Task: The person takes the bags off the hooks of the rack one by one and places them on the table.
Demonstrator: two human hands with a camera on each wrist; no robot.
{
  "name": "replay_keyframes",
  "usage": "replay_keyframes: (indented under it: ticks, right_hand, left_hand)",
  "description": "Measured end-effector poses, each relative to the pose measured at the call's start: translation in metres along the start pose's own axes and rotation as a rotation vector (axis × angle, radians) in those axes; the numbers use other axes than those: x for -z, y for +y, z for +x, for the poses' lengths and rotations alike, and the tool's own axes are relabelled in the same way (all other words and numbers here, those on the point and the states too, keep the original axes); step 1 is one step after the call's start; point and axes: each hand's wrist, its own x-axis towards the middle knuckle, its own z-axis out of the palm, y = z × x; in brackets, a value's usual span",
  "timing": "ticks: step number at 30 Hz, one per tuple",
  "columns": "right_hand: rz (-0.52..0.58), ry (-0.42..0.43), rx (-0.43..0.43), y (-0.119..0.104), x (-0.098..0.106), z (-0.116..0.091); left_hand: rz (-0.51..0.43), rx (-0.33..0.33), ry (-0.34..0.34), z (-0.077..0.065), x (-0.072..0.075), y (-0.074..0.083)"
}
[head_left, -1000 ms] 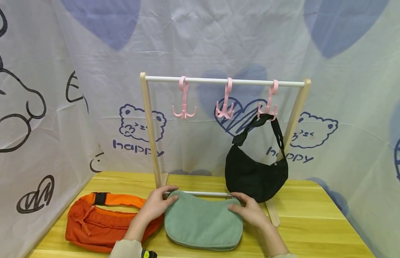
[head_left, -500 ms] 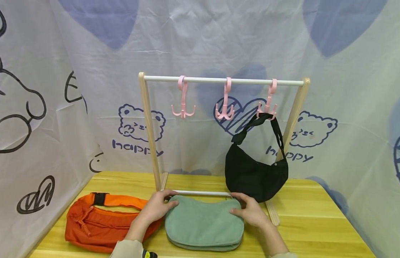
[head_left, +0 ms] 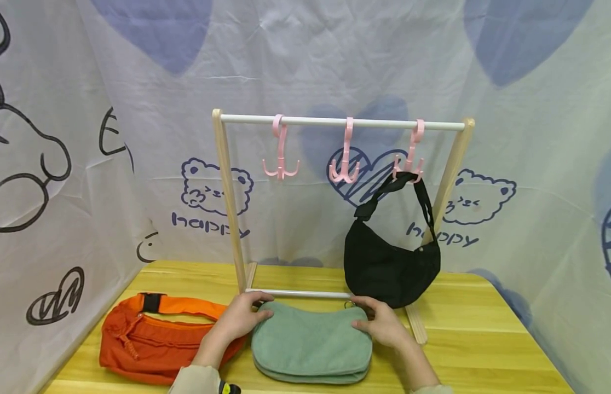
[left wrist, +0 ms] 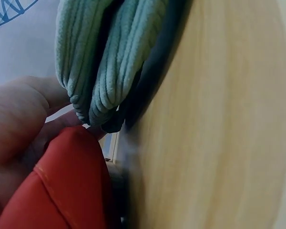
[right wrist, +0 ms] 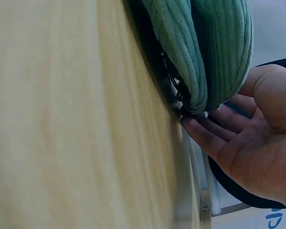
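Head view: green bag (head_left: 310,345) at 6 o'clock, top edge slightly lower than a second ago, so you're probably settling it on the table (head_left: 478,339). Your left hand (head_left: 242,315) at its 10, right hand (head_left: 382,324) at its 2, both half-curled, pinch it.

Blue lettering (head_left: 205,223) reads "happy" beneath two cartoon bears (head_left: 204,189) on the white backdrop cloth (head_left: 305,49), the right-hand word partly covered.
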Motion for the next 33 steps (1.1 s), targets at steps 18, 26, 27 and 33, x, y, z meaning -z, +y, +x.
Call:
replay_keyframes:
  ticks: [18, 26, 27, 33]
  right_hand:
    - [-0.045, 0.024, 0.016, -0.013, 0.003, -0.001]
    - [-0.028, 0.106, -0.031, -0.029, 0.009, -0.004]
    - [-0.024, 0.122, -0.027, -0.031, 0.01, -0.004]
    - [0.052, 0.21, 0.047, -0.047, 0.014, -0.009]
  left_hand:
    - [-0.017, -0.048, 0.025, -0.002, 0.003, 0.009]
    - [-0.034, -0.096, 0.063, 0.0, 0.003, 0.021]
    - [-0.034, -0.104, 0.064, -0.001, 0.003, 0.024]
    - [-0.037, -0.134, 0.095, -0.005, 0.007, 0.038]
